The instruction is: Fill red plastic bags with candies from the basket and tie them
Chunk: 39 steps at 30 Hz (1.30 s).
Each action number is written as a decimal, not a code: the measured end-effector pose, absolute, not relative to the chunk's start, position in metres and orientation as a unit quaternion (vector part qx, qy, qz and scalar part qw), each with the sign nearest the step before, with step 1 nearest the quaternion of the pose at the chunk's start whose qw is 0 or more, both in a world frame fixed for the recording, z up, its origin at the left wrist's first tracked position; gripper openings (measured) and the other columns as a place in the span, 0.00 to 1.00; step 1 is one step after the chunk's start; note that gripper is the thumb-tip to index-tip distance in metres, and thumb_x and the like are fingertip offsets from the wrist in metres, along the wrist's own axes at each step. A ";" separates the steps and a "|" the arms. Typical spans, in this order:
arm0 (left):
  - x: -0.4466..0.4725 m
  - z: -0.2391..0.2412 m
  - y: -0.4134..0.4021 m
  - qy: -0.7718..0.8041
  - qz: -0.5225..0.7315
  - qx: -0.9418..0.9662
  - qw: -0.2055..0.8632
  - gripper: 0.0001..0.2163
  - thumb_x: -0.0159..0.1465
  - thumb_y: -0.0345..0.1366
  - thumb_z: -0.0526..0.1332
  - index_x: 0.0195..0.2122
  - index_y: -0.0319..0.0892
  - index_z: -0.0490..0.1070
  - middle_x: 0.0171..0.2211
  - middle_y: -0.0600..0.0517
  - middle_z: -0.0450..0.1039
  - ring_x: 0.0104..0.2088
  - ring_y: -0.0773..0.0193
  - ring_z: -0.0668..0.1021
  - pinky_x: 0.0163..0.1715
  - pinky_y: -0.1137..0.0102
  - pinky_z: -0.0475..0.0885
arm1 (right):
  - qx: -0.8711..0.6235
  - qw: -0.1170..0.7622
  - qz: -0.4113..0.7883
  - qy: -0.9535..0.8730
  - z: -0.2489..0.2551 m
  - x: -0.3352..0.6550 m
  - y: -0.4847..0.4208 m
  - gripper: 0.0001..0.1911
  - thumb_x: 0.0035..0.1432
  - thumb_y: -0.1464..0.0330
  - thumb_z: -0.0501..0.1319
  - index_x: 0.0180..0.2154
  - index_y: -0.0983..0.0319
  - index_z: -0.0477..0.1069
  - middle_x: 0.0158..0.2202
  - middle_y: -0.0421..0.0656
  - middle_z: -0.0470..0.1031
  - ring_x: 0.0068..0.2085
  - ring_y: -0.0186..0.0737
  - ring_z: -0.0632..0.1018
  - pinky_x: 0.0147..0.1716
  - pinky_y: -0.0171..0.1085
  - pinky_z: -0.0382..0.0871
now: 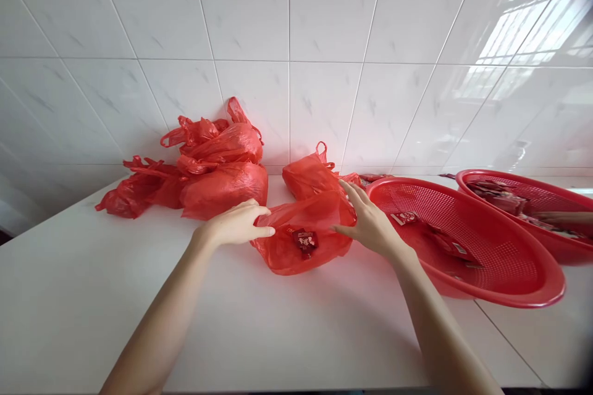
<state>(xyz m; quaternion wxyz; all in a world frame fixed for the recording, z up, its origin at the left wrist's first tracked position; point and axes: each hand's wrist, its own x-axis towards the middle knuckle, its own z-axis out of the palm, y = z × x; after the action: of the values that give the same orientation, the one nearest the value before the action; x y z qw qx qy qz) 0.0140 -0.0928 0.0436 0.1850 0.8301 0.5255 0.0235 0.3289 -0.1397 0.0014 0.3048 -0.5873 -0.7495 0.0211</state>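
A thin red plastic bag (306,262) lies with its mouth open on the white table between my hands. Inside it are a few small dark red packets (305,241) with pale print. At the bag's left rim is my left hand (234,222), its thumb stretched inward and apart from the fingers. My right hand (370,222) touches the opposite rim with fingers extended and thumb spread. Neither hand is closed around the plastic. To the right of my right hand stands a red perforated basket (519,247) holding some dark red packets (449,244).
Filled, knotted red bags (227,188) are piled at the back left. Another tied red bag (310,174) sits behind the open one. A second red basket (569,200) with packets stands far right, with another person's hand (567,220) in it. A tiled wall (250,12) rises behind.
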 end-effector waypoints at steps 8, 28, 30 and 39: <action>0.013 0.052 -0.093 0.490 0.048 0.819 0.295 0.21 0.54 0.38 0.63 0.51 0.47 0.75 0.37 0.50 0.76 0.27 0.60 0.79 0.28 0.68 0.72 | -0.561 0.448 0.268 -0.643 0.024 0.341 -0.134 0.20 0.56 0.66 0.63 0.51 0.60 0.73 0.31 0.43 0.76 0.26 0.39 0.76 0.24 0.39 0.74; 0.049 0.067 -0.111 0.309 0.512 0.738 0.313 0.20 0.60 0.40 0.68 0.53 0.44 0.73 0.48 0.46 0.76 0.37 0.61 0.79 0.39 0.65 0.75 | -0.283 0.533 0.417 -0.679 0.077 0.309 -0.127 0.31 0.53 0.69 0.69 0.58 0.51 0.69 0.62 0.45 0.68 0.48 0.44 0.78 0.48 0.47 0.75; 0.061 0.065 -0.113 0.315 0.501 0.757 0.278 0.22 0.59 0.42 0.69 0.54 0.45 0.72 0.54 0.45 0.73 0.46 0.57 0.78 0.45 0.63 0.74 | -0.278 0.495 0.420 -0.709 0.079 0.301 -0.131 0.32 0.55 0.67 0.68 0.61 0.49 0.65 0.65 0.44 0.64 0.51 0.46 0.77 0.51 0.49 0.74; 0.097 0.071 -0.104 0.325 0.522 0.762 0.202 0.10 0.66 0.43 0.60 0.38 0.43 0.76 0.35 0.50 0.78 0.35 0.61 0.77 0.37 0.67 0.71 | -0.284 0.539 0.331 -0.720 0.075 0.284 -0.128 0.29 0.56 0.62 0.69 0.59 0.52 0.68 0.59 0.45 0.71 0.60 0.49 0.71 0.57 0.49 0.70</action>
<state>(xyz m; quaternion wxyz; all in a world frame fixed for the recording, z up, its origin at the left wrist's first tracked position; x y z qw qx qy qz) 0.0965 -0.1040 0.0711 0.2024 0.7624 0.3252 0.5215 0.2839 -0.1281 0.0751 0.5394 -0.2840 -0.7201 0.3314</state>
